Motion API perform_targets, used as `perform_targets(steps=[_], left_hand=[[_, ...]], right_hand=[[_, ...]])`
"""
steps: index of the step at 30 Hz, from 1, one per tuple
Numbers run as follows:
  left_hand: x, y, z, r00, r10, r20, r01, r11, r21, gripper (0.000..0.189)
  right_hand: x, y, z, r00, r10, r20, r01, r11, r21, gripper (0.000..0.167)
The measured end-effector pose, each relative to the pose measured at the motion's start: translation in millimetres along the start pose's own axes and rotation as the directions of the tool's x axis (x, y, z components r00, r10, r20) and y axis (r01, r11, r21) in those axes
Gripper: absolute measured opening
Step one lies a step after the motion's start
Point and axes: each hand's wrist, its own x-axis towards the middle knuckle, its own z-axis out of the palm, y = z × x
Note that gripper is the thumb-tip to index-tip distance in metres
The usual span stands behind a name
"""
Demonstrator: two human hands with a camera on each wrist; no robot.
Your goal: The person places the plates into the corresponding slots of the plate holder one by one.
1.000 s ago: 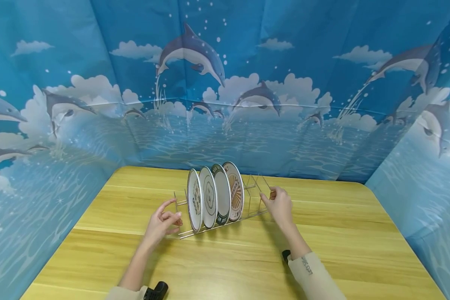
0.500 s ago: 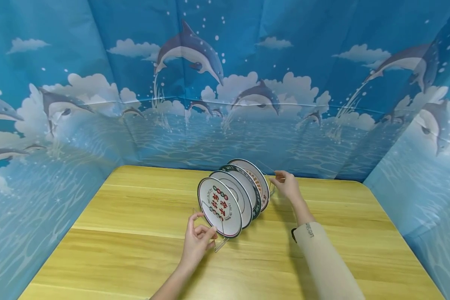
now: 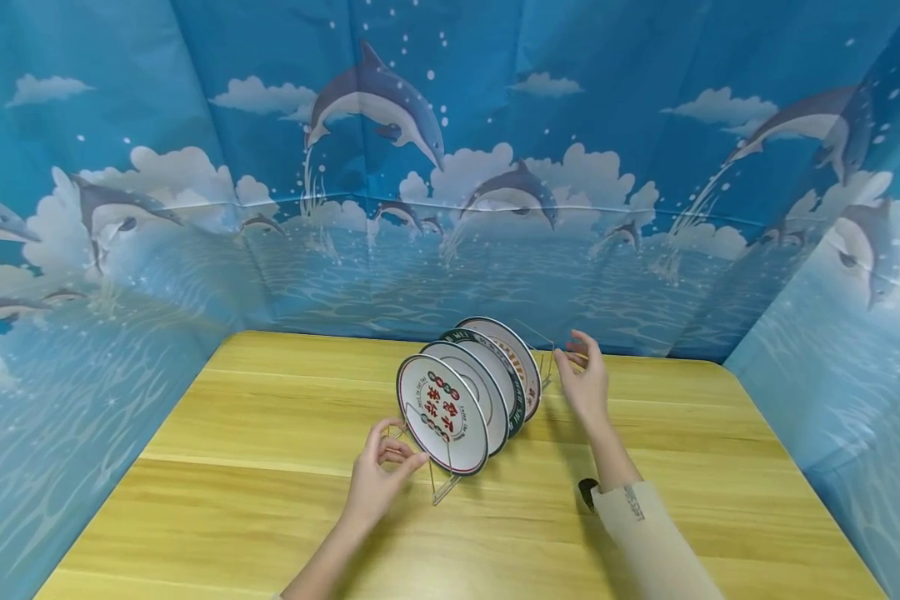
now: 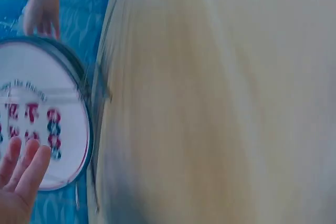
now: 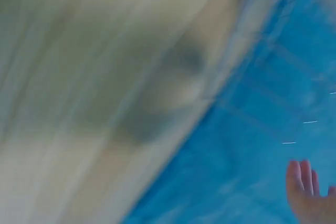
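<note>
A wire dish rack [image 3: 446, 490] holds several round plates on edge, its length running away from me. The nearest is a white plate [image 3: 437, 425] with red characters and a dark rim. Behind it stand another white plate, a green-rimmed plate [image 3: 457, 335] and a plate with an orange pattern, each partly hidden. Beside the rack's near end is my left hand [image 3: 375, 473], fingers spread and loosely bent; the left wrist view shows the fingers apart from the plate face [image 4: 63, 129]. My right hand [image 3: 587, 385] is just off the far end, fingers relaxed and holding nothing.
The rack stands on a yellow wood-grain table [image 3: 270, 408]. A blue curtain [image 3: 330, 275] printed with dolphins hangs behind the table's back edge and along both sides. The right wrist view is blurred.
The rack has been turned so the plate faces point toward me, its near end swinging to the right. Both hands held its ends, then let go and moved slightly outward.
</note>
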Motion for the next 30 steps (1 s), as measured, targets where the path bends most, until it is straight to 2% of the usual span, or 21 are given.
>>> perform_targets(steps=[3, 5, 6, 9, 10, 12, 14, 17, 18, 20, 22, 24, 26, 28, 30], left_hand=[[9.6, 1.6, -18.8, 0.999, 0.040, -0.003, -0.040, 0.997, 0.064, 0.057], [17.9, 5.7, -31.1, 0.999, 0.046, 0.012, -0.047, 0.997, 0.067, 0.058], [21.7, 9.4, -36.9, 0.999, 0.042, 0.034, -0.044, 0.997, 0.065, 0.060], [31.6, 20.9, -50.9, 0.988, 0.040, 0.147, -0.050, 0.997, 0.067, 0.065], [34.9, 22.5, -54.0, 0.979, 0.045, 0.197, -0.058, 0.996, 0.061, 0.067], [42.7, 16.2, -58.0, 0.958, 0.052, 0.283, -0.075, 0.995, 0.071, 0.067], [50.9, 4.2, -58.9, 0.931, 0.078, 0.356, -0.107, 0.992, 0.061, 0.062], [61.5, -13.2, -57.7, 0.895, 0.109, 0.433, -0.140, 0.989, 0.040, 0.053], [63.2, -15.0, -57.2, 0.883, 0.110, 0.455, -0.138, 0.990, 0.028, 0.050], [65.6, -17.6, -55.9, 0.862, 0.104, 0.496, -0.123, 0.992, 0.006, 0.045], [66.8, -19.6, -54.6, 0.845, 0.089, 0.527, -0.097, 0.995, -0.012, 0.043], [67.5, -21.3, -53.5, 0.835, 0.071, 0.546, -0.066, 0.997, -0.029, 0.042], [67.6, -21.7, -52.5, 0.832, 0.069, 0.551, -0.053, 0.998, -0.045, 0.042], [67.5, -22.5, -51.5, 0.835, 0.072, 0.545, -0.050, 0.997, -0.055, 0.041], [66.9, -22.7, -50.2, 0.845, 0.076, 0.529, -0.052, 0.997, -0.059, 0.041]], right_hand=[[-30.0, -35.6, 5.1, 0.980, -0.135, -0.143, 0.155, 0.978, 0.139, 0.037], [-50.0, -55.9, 11.3, 0.949, -0.249, -0.195, 0.286, 0.938, 0.193, 0.032], [-58.7, -62.9, 15.4, 0.924, -0.319, -0.209, 0.362, 0.907, 0.216, 0.030], [-82.7, -70.8, 30.9, 0.842, -0.497, -0.209, 0.538, 0.793, 0.284, 0.030], [-90.6, -70.3, 37.0, 0.827, -0.529, -0.190, 0.562, 0.770, 0.301, 0.032], [-105.7, -65.4, 50.6, 0.808, -0.573, -0.135, 0.584, 0.750, 0.311, 0.036], [-119.9, -57.1, 64.2, 0.811, -0.582, -0.059, 0.574, 0.773, 0.269, 0.039], [-136.9, -47.7, 82.7, 0.852, -0.519, 0.072, 0.509, 0.852, 0.125, 0.044], [-140.3, -44.6, 88.0, 0.866, -0.487, 0.112, 0.483, 0.873, 0.069, 0.046], [-145.0, -40.2, 96.6, 0.894, -0.410, 0.179, 0.424, 0.905, -0.046, 0.049], [-147.8, -37.4, 103.6, 0.915, -0.336, 0.221, 0.371, 0.918, -0.138, 0.049], [-148.4, -35.7, 108.6, 0.926, -0.297, 0.232, 0.345, 0.917, -0.200, 0.047], [-148.0, -35.2, 111.5, 0.930, -0.288, 0.231, 0.339, 0.914, -0.224, 0.043], [-146.5, -34.5, 112.6, 0.929, -0.295, 0.224, 0.343, 0.914, -0.217, 0.041], [-144.7, -33.7, 111.7, 0.924, -0.304, 0.232, 0.350, 0.916, -0.195, 0.039]])
